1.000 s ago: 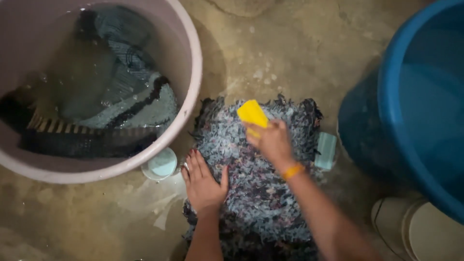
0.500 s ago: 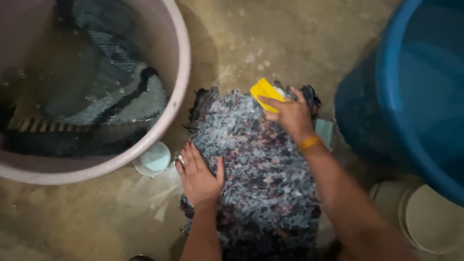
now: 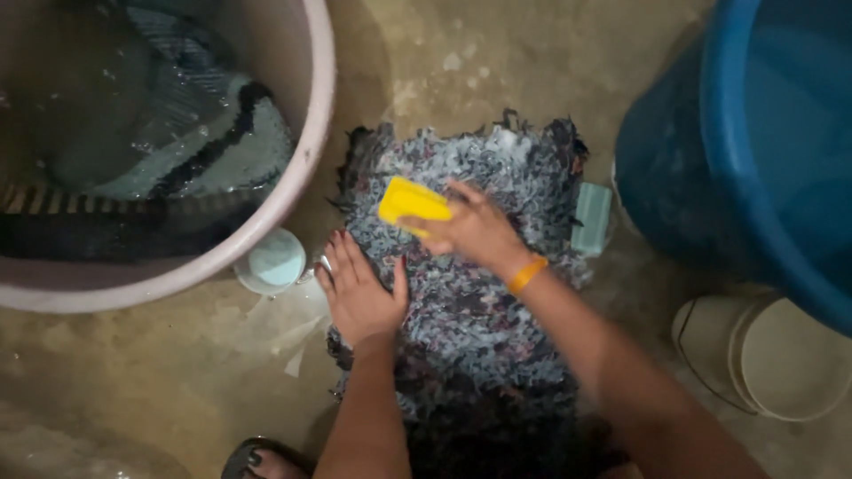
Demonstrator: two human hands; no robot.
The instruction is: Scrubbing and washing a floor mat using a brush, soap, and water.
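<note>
Suds [image 3: 497, 146] covered only the rug's [image 3: 479, 302] far end as my right hand [image 3: 475, 232] gripped the yellow brush [image 3: 410, 202] mid-rug, left hand [image 3: 359, 297] pressed flat, near end unscrubbed.

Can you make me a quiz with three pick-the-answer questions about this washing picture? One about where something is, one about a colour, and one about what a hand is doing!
1. Where does the small pale green bar lie?
A. inside the pink tub
B. on the floor at the shaggy rug's right edge
C. in the left hand

2. What colour is the scrubber in the right hand?
A. yellow
B. red
C. white

3. What is the left hand doing?
A. lifting the blue tub
B. hanging in the air
C. pressing flat on the shaggy rug

Answers:
1 B, it rests between the rug and the blue tub.
2 A, it shows bright yellow.
3 C, palm down with fingers spread on the rug's left edge.
</note>
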